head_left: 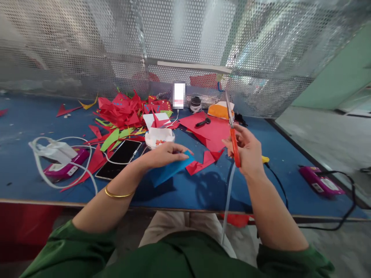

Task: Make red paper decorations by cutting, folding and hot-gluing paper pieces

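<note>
Between the thumb and fingers of my left hand (168, 154) is a piece of blue paper (171, 170), held over the front of the table. My right hand (246, 148) grips orange-handled scissors (234, 146), whose blades point up and away from me. The scissors are apart from the blue paper. A folded red paper scrap (204, 162) lies between my hands, close to the blue paper. Just beyond my left hand stands a white-lined bowl (160, 137) with small orange-red bits in it.
Red and green scraps (124, 110) are heaped at the back left. A phone (118, 158), white cables and a purple device (66, 164) lie left. Red paper (213, 131) lies behind my hands; another purple device (320, 181) sits right. Perforated metal (185, 46) rises behind the table.
</note>
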`<state>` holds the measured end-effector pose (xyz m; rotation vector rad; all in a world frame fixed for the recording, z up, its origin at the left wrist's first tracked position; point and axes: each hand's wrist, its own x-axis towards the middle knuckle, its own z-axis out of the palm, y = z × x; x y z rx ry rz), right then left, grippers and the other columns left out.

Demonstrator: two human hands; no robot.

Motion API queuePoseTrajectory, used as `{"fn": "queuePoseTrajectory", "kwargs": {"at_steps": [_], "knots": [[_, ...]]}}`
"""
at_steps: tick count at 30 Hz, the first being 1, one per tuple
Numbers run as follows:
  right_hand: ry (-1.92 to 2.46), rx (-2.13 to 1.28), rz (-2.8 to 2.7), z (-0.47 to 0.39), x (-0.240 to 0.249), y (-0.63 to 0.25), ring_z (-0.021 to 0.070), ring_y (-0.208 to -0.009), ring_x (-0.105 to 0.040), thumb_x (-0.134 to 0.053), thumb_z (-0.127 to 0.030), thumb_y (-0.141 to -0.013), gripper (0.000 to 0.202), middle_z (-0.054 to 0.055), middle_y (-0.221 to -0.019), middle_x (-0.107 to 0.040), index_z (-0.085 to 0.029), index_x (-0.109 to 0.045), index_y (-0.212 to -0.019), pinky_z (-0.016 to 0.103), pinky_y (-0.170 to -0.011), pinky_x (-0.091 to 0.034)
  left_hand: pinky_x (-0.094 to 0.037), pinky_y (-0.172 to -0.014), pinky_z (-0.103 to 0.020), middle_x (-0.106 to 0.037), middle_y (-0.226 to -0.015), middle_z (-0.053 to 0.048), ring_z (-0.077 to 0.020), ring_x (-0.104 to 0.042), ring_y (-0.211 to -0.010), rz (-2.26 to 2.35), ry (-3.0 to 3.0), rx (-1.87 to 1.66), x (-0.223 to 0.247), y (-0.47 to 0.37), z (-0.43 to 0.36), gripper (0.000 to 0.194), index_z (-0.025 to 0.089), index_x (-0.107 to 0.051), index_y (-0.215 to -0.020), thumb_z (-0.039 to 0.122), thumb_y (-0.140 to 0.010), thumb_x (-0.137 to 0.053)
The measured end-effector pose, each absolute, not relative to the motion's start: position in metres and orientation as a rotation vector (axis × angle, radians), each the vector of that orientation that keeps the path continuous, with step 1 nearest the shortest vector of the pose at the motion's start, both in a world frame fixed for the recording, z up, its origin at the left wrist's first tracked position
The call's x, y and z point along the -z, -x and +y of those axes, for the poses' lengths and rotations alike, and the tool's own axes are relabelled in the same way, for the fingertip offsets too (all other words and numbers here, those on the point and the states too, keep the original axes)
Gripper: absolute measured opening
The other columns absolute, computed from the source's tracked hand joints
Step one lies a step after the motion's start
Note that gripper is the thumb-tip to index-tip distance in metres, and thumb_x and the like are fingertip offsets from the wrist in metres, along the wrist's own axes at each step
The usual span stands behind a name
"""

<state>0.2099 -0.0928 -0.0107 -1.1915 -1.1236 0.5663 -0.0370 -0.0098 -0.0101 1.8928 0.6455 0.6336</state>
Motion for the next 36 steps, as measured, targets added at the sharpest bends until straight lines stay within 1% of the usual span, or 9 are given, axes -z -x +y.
{"fn": "queuePoseTrajectory", "kwargs": {"at_steps": [2,4,9,13,16,19,27,32,36], "knots": [[1.216,-0.552,-1.096,-0.090,0.015,-0.214,0.0090,-0.048,-0.047,-0.081,-0.032,-0.064,0.055,-0.005,-0.072,-0.057,-0.026,-0.060,-0.115,0.024,-0.042,-0.038,-0.045,-0.066,-0.027,-0.066,-0.074,-0.003,-0.0180,-0.057,-0.070,0.486,-1.942,-0.350,0.018,0.032,-0.012,0.024,0.019,-0.062,-0.060,0.036,-0.075,-0.069],[1.225,-0.569,-1.058,-0.087,0.020,-0.214,0.0093,-0.050,-0.047,-0.081,-0.033,-0.062,0.057,-0.005,-0.072,-0.056,-0.025,-0.059,-0.114,0.024,-0.042,-0.037,-0.040,-0.060,-0.025,-0.058,-0.064,0.000,-0.0148,-0.050,-0.062,0.440,-1.989,-0.240,0.027,0.026,-0.013,0.029,0.018,-0.059,-0.059,0.038,-0.080,-0.063],[1.234,-0.561,-1.034,-0.082,0.029,-0.211,0.0096,-0.051,-0.047,-0.081,-0.035,-0.063,0.057,-0.005,-0.074,-0.054,-0.026,-0.058,-0.115,0.023,-0.041,-0.037,-0.026,-0.051,-0.024,-0.034,-0.055,0.006,-0.0104,-0.033,-0.053,0.563,-2.064,-0.395,0.040,0.009,-0.010,0.039,0.019,-0.043,-0.056,0.044,-0.083,-0.057],[1.206,-0.556,-0.992,-0.083,0.035,-0.212,0.0082,-0.049,-0.045,-0.080,-0.035,-0.064,0.057,-0.006,-0.074,-0.053,-0.027,-0.056,-0.115,0.023,-0.040,-0.037,-0.029,-0.053,-0.024,-0.037,-0.054,0.005,-0.0126,-0.041,-0.057,0.697,-2.108,-0.634,0.040,-0.001,-0.001,0.038,0.020,-0.040,-0.054,0.040,-0.081,-0.058],[1.192,-0.600,-0.962,-0.084,0.037,-0.213,0.0064,-0.045,-0.044,-0.082,-0.034,-0.062,0.058,-0.008,-0.073,-0.053,-0.027,-0.056,-0.114,0.022,-0.038,-0.037,-0.036,-0.059,-0.025,-0.053,-0.063,0.000,-0.0160,-0.052,-0.067,0.773,-2.064,-0.809,0.041,-0.003,0.001,0.036,0.020,-0.041,-0.054,0.036,-0.080,-0.060],[1.165,-0.585,-0.948,-0.085,0.038,-0.213,0.0053,-0.042,-0.042,-0.081,-0.034,-0.062,0.054,-0.009,-0.069,-0.049,-0.026,-0.057,-0.110,0.022,-0.037,-0.036,-0.038,-0.059,-0.026,-0.063,-0.079,-0.003,-0.0147,-0.053,-0.068,0.831,-1.919,-0.966,0.036,0.000,-0.005,0.031,0.019,-0.051,-0.060,0.039,-0.081,-0.063],[1.105,-0.620,-1.097,-0.094,0.019,-0.196,0.0087,-0.040,-0.049,-0.074,-0.033,-0.075,0.037,-0.010,-0.063,-0.052,-0.027,-0.053,-0.105,0.024,-0.040,-0.041,-0.034,-0.049,-0.022,-0.046,-0.056,0.004,-0.0087,-0.043,-0.051,0.778,-1.315,-1.040,0.016,0.013,-0.013,0.040,0.018,-0.054,-0.057,0.048,-0.069,-0.078],[1.120,-0.883,-1.242,-0.084,0.001,-0.167,0.0120,-0.044,-0.057,-0.081,-0.044,-0.071,0.046,-0.009,-0.060,-0.056,-0.024,-0.054,-0.102,0.026,-0.045,-0.048,-0.030,-0.045,-0.021,-0.043,-0.054,0.005,-0.0080,-0.041,-0.050,0.830,-1.114,-1.175,0.018,0.018,-0.015,0.038,0.018,-0.056,-0.059,0.046,-0.066,-0.080],[1.165,-1.095,-1.283,-0.077,0.005,-0.147,0.0116,-0.045,-0.056,-0.085,-0.042,-0.063,0.049,-0.008,-0.062,-0.060,-0.023,-0.058,-0.099,0.026,-0.045,-0.048,-0.029,-0.044,-0.022,-0.039,-0.053,0.006,-0.0073,-0.035,-0.048,0.893,-1.074,-1.349,0.019,0.020,-0.019,0.041,0.019,-0.051,-0.054,0.044,-0.068,-0.079]]}}
